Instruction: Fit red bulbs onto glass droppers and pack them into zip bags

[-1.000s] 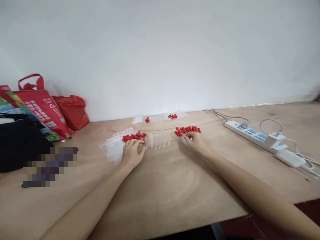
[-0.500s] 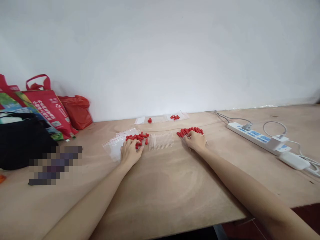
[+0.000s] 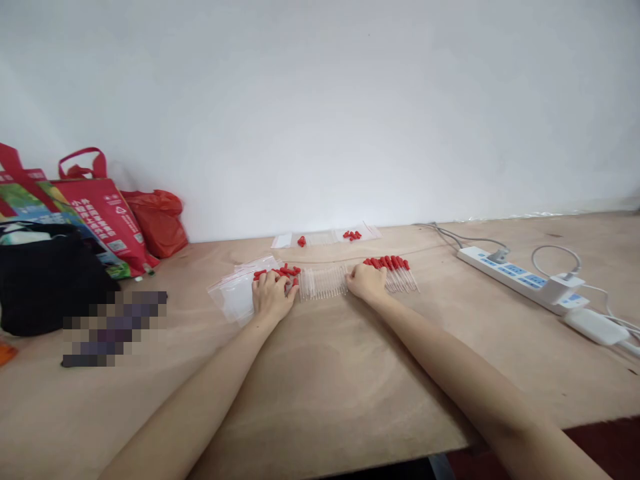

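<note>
Brown wood forms the worktop (image 3: 325, 380). Over it, the left hand (image 3: 273, 297) curls its fingers down at the loose red caps (image 3: 287, 269), thumb beside one of them; whether it pinches any, I cannot tell. Level with it, the right hand (image 3: 367, 281) bends its fingers together at the right end of a row of clear tubes (image 3: 323, 283); its fingertips are partly hidden, so I cannot tell if it has hold of a tube. Just right of that hand lies a row of capped tubes (image 3: 401, 275), which look finished. The middle row appears uncapped, so by my judgement a good part of the work is left. Plastic bags (image 3: 233, 293) lie under and beside the loose caps. Farther back, near the wall (image 3: 320, 120), more red caps (image 3: 353, 235) rest on clear plastic.
</note>
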`<state>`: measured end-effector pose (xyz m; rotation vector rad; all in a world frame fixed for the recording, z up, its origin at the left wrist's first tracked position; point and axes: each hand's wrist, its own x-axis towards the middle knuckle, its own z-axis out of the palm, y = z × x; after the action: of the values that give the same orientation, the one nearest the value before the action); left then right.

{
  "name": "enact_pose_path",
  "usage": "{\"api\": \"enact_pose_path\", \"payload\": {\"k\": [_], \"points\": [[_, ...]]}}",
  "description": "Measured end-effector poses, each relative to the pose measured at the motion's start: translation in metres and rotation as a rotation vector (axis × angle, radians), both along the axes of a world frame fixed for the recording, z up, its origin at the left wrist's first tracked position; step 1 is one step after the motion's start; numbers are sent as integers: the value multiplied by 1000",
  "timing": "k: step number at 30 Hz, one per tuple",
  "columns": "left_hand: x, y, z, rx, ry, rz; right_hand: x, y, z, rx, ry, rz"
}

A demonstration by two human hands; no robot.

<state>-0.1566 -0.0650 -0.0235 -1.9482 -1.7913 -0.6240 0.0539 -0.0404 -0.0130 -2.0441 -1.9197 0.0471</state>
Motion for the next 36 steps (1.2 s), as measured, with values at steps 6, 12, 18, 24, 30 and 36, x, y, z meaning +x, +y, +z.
{"api": "enact_pose_path", "payload": {"k": [6, 12, 18, 24, 30, 36], "points": [[-1, -1, 1, 21, -27, -13, -6, 14, 3, -71, 12, -79], [7, -22, 10, 121, -142, -256, -10, 16, 3, -90, -88, 7], [22, -49, 11, -171, -221, -655, 1, 0, 0, 91, -140, 86], [28, -54, 11, -304, -259, -651, 44, -40, -22, 237, 123, 536], [38, -52, 4, -323, -313, -688, 61, -64, -26, 314, 246, 746], [45, -53, 5, -282, -431, -702, 48, -70, -20, 274, 320, 765]]}}
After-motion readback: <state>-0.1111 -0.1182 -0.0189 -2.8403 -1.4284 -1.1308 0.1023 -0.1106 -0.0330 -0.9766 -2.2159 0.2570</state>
